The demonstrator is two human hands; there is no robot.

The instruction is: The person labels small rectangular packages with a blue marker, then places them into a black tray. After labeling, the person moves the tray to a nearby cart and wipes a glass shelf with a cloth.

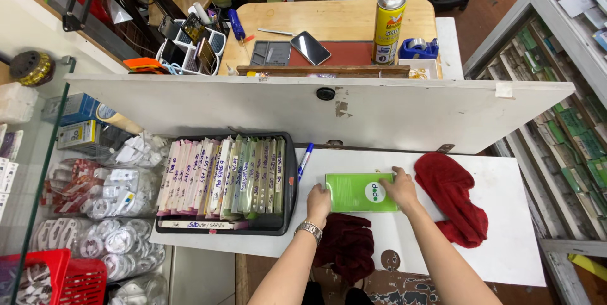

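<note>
A flat green packet (354,191) lies on the white counter (506,216) in front of me. My left hand (318,204), with a metal watch on its wrist, rests against the packet's left edge. My right hand (399,186) lies on the packet's right end, fingers pressed down on it. A black tray (289,181) filled with several upright labelled packets stands just left of my left hand. A blue marker (305,159) lies between the tray and the green packet.
A red cloth (452,197) lies right of my hands; a dark red cloth (346,245) hangs at the counter's near edge. A white raised panel (253,109) crosses the view. Behind it a wooden bench holds a spray can (388,23), phone (310,47) and tape dispenser (418,49).
</note>
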